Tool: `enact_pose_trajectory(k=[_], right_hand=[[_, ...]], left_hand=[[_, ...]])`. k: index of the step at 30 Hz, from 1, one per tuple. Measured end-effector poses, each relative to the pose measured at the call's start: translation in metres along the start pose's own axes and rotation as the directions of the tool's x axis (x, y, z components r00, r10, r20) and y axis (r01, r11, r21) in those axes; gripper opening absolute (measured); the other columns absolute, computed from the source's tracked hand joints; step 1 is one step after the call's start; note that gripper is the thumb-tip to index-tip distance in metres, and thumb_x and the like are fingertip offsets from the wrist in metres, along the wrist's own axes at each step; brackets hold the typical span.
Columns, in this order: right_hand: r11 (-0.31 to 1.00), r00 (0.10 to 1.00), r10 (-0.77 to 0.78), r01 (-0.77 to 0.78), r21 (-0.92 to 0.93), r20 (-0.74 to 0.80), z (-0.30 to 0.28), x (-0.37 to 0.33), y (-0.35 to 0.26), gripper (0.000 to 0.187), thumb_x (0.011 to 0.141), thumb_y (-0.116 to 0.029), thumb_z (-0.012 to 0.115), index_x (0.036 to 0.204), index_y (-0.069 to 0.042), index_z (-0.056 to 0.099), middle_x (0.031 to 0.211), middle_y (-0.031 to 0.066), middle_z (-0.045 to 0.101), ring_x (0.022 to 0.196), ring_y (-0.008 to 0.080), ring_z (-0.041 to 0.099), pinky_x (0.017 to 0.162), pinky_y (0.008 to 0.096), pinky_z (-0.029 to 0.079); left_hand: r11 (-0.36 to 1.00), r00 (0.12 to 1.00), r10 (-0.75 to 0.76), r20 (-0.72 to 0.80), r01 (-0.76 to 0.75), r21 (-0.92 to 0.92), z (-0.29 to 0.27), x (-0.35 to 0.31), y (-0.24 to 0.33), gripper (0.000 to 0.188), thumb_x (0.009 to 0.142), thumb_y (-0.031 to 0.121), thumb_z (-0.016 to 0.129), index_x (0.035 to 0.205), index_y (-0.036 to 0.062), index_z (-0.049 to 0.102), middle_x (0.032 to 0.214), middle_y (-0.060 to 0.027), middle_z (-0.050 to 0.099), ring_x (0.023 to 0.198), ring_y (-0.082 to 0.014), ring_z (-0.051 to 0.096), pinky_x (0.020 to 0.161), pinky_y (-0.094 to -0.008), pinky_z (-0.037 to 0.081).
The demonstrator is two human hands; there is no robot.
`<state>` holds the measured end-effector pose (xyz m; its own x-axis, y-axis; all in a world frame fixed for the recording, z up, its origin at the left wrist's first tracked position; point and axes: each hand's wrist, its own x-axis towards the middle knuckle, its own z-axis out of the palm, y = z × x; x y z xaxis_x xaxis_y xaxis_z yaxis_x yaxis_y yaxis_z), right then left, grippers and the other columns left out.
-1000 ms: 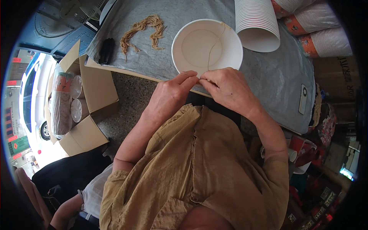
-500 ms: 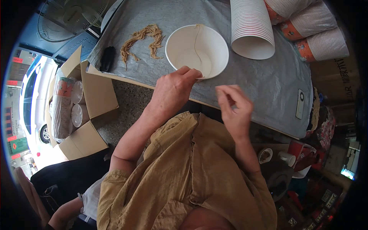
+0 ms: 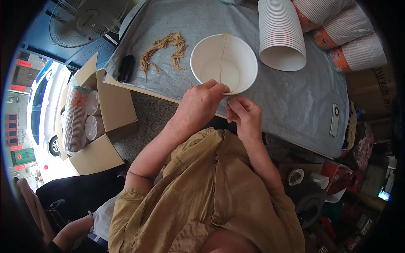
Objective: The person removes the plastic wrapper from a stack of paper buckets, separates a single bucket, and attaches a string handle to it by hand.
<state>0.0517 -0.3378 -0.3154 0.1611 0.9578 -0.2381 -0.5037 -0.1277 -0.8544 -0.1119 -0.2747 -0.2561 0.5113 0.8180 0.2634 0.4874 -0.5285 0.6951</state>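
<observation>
A wide white paper bucket [image 3: 245, 63] tilts toward me at the table's near edge. One tan string [image 3: 222, 57] lies over its far rim and runs down across the inside toward the near rim. My left hand [image 3: 201, 103] pinches the near rim between thumb and fingers, and the string passes to where those fingers are. Just right of it and slightly lower, my right hand [image 3: 248, 118] has its fingertips pressed together by the outside of the rim. What they hold, if anything, is too small to make out. A loose bundle of tan strings [image 3: 162, 45] lies left of the bucket.
A nested stack of white buckets [image 3: 282, 33] lies right of the bucket, beside wrapped stacks [image 3: 358, 55]. A black object [image 3: 125, 68] and a flat metal piece [image 3: 334, 120] rest on the grey-covered table [image 3: 295, 105]. An open carton [image 3: 116, 105] stands left; another person's arm [image 3: 71, 232] shows lower left.
My right hand has come left and in to the near rim, its fingers closing together. My left hand stays on the rim. The view has shifted slightly.
</observation>
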Motion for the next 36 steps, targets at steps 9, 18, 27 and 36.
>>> enact_pose_trajectory(k=[9, 18, 27, 36], right_hand=[[0.760, 0.904, -0.349, 0.427, -0.490, 0.247, -0.003, -0.015, -0.038, 0.006, 0.092, -0.003, 0.072, 0.094, 0.000, 0.067, 0.084, 0.0016, 0.067, 0.071, 0.0062, 0.060, 0.061, 0.0229, 0.049], [0.230, 0.678, -0.584, 0.666, -0.710, 0.447, -0.002, 0.005, -0.057, 0.017, 0.082, 0.005, 0.075, 0.094, -0.002, 0.065, 0.093, 0.0098, 0.066, 0.078, 0.0256, 0.067, 0.067, 0.0353, 0.053], [0.258, 0.704, -0.584, 0.634, -0.729, 0.405, 0.002, 0.003, -0.056, 0.015, 0.083, 0.008, 0.072, 0.091, -0.001, 0.063, 0.090, 0.0096, 0.065, 0.075, 0.0244, 0.065, 0.063, 0.0330, 0.052], [0.247, 0.683, -0.538, 0.689, -0.682, 0.495, 0.024, -0.007, -0.076, 0.017, 0.081, 0.003, 0.076, 0.094, -0.002, 0.065, 0.089, 0.0103, 0.064, 0.079, 0.0310, 0.066, 0.068, 0.0381, 0.053]], left_hand=[[0.981, 0.978, -0.054, 0.201, 0.090, -0.173, -0.013, 0.015, -0.006, 0.016, 0.094, 0.013, 0.072, 0.104, 0.0013, 0.074, 0.084, -0.0108, 0.075, 0.071, -0.0167, 0.073, 0.061, -0.0305, 0.056], [0.705, 0.904, -0.245, 0.352, 0.415, -0.575, -0.019, 0.016, 0.004, 0.019, 0.098, 0.007, 0.067, 0.116, 0.0042, 0.063, 0.099, -0.0016, 0.070, 0.075, -0.0073, 0.071, 0.054, -0.0188, 0.052], [0.440, 0.912, -0.238, 0.335, 0.409, -0.800, -0.040, 0.016, 0.007, 0.031, 0.099, 0.013, 0.066, 0.128, 0.0035, 0.059, 0.100, 0.0011, 0.066, 0.070, -0.0049, 0.065, 0.051, -0.0158, 0.042], [0.881, 0.995, -0.078, -0.056, 0.042, -0.472, -0.051, 0.041, 0.022, 0.028, 0.093, 0.014, 0.073, 0.120, 0.0048, 0.069, 0.094, 0.0021, 0.067, 0.075, -0.0039, 0.054, 0.064, -0.0210, 0.047]])
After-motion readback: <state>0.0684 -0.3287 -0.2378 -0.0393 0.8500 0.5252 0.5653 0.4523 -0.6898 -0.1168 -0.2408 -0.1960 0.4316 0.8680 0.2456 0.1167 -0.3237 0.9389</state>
